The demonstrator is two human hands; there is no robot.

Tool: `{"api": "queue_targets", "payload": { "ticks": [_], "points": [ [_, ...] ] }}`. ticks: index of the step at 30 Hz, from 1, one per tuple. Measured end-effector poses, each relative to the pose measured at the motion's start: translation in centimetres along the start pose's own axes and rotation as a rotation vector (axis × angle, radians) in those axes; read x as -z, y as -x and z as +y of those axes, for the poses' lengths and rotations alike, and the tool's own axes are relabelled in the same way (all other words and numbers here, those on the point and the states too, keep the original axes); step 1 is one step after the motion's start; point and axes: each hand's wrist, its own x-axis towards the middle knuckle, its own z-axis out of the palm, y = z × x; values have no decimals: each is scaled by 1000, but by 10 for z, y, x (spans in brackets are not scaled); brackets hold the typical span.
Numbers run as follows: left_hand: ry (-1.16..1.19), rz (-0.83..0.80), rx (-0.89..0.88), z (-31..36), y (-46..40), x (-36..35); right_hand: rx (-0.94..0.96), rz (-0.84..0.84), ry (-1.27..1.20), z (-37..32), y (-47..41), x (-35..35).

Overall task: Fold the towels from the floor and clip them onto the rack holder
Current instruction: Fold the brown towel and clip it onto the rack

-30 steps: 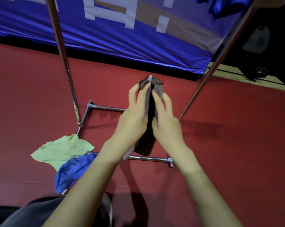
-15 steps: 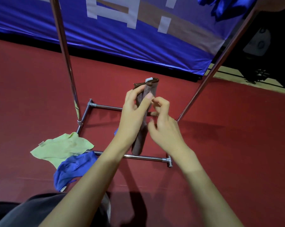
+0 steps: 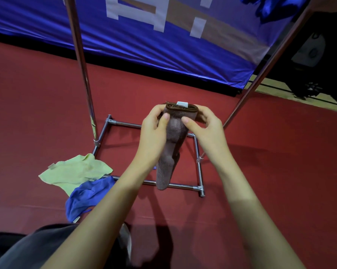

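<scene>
A folded brown towel (image 3: 170, 144) with a small white tag at its top hangs in the air above the rack's base. My left hand (image 3: 154, 131) pinches its upper left corner, thumb on the near face. My right hand (image 3: 204, 125) pinches the upper right corner the same way. On the red floor at the left lie a pale green towel (image 3: 74, 171) and a crumpled blue towel (image 3: 86, 197), the blue one partly over a base bar. The rack holder (image 3: 80, 61) has two slanting metal uprights and a square base frame.
A blue banner (image 3: 144, 35) with white letters runs along the back. More blue cloth (image 3: 268, 6) hangs at the top right near the right upright (image 3: 264, 70). My dark trouser leg (image 3: 34, 249) fills the lower left. Red carpet (image 3: 280, 171) stretches to the right.
The towel has turned from edge-on to face me, and its top edge is now spread flat between both hands. My hands have moved apart to its two upper corners.
</scene>
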Motion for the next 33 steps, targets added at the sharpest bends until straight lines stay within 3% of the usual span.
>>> {"api": "queue_targets", "payload": {
  "ticks": [6,14,17,21,24,27,33],
  "points": [
    [119,42,25,-3,3,-1,-4,-51,-64,-1,0,2],
    [24,-155,219,-24,12,-4,-21,35,-160,0,-3,-2],
    [-9,-122,203,-24,12,-4,-64,24,-222,5,3,-7],
    [29,-41,199,-16,9,-5,-207,-136,-211,23,20,-7],
    [46,41,210,-11,5,-5,-208,-186,-158,34,28,-5],
    [98,64,220,-9,5,-6,-164,-125,-169,32,27,-3],
    [78,-107,349,-11,23,-23,-106,88,-239,20,19,-11]
  ]
}}
